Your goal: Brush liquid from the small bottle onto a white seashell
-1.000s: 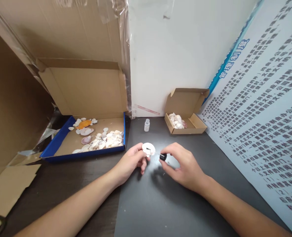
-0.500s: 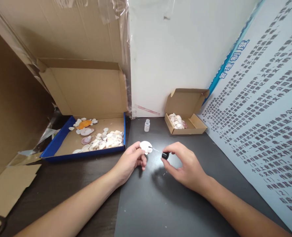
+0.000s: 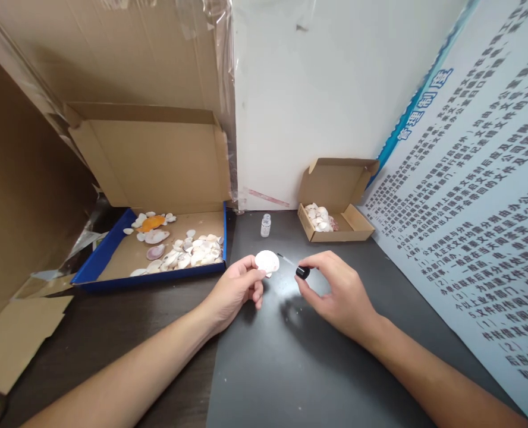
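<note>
Between the thumb and fingers of my left hand [image 3: 241, 282] is a white scallop shell [image 3: 267, 261], held above the dark mat. My right hand [image 3: 335, 288] pinches the black cap of a brush [image 3: 302, 272]. Its thin clear stem points left, and the dark tip sits just off the shell's right edge, apart from it as far as I can see. Beyond both hands a small clear glass bottle [image 3: 266, 226] with a pale label stands upright and uncapped.
On the left, an open blue-edged cardboard box [image 3: 157, 277] holds many shells and an orange one [image 3: 152, 223]. A smaller open carton [image 3: 342, 236] with pale shells stands at the back right. A printed board [image 3: 478, 196] rises along the right side.
The brush tip has left the shell's face and moved to the right and up, along with my right hand. The shell has shifted slightly right and up in my left hand.
</note>
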A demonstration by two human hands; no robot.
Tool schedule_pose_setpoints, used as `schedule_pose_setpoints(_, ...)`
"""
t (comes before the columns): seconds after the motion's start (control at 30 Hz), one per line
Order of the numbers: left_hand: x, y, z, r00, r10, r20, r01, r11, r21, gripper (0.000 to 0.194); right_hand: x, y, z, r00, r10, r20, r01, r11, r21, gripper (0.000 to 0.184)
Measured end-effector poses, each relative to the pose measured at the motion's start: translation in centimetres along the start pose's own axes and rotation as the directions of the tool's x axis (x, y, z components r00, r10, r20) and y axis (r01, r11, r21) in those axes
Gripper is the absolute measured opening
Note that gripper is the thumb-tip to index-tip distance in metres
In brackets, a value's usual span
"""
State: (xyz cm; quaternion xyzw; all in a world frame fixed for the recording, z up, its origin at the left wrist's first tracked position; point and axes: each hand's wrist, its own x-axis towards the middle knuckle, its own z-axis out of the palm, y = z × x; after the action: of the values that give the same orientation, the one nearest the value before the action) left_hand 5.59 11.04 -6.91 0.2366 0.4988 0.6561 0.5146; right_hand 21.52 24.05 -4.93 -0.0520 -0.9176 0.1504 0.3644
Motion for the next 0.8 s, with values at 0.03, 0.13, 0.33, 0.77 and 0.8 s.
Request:
schedule_pose_setpoints(0.03, 0.04, -0.03, -0.01, 1.0, 0.001, 0.004, -0.001, 1.0, 0.005, 0.024, 0.01, 0.0, -0.02, 1.0, -0.016, 0.004, 0.016, 1.0, 0.022, 0.016)
schedule_pose_setpoints(0.13, 0.1, -0.05, 0.03, 1.0, 0.003, 0.013, -0.003, 1.0, 0.025, 0.025, 0.04, 0.04, -0.01, 0.998, -0.053, 0.038, 0.052, 0.997, 0.05, 0.015)
schedule_pose_setpoints(0.33, 0.07, 0.07, 0.26, 1.0, 0.016, -0.016, -0.015, 0.998, 0.055, 0.025, 0.15, 0.04, 0.1, 1.0, -0.009, 0.004, 0.009, 1.0, 0.012, 0.015)
schedule_pose_setpoints(0.77, 0.11, 0.29, 0.26, 1.0, -0.021, -0.02, 0.022, 0.998, 0.055, 0.022, -0.12, -0.04, 0.0, 0.995, -0.044, 0.092, 0.042, 0.999, 0.023, 0.014)
schedule_pose_setpoints(0.8, 0.12, 0.32, 0.27, 1.0, -0.02, -0.022, 0.021, 0.998, 0.056, 0.023, -0.12, 0.0, 0.02, 0.997, -0.013, 0.074, 0.013, 1.0, -0.01, 0.013)
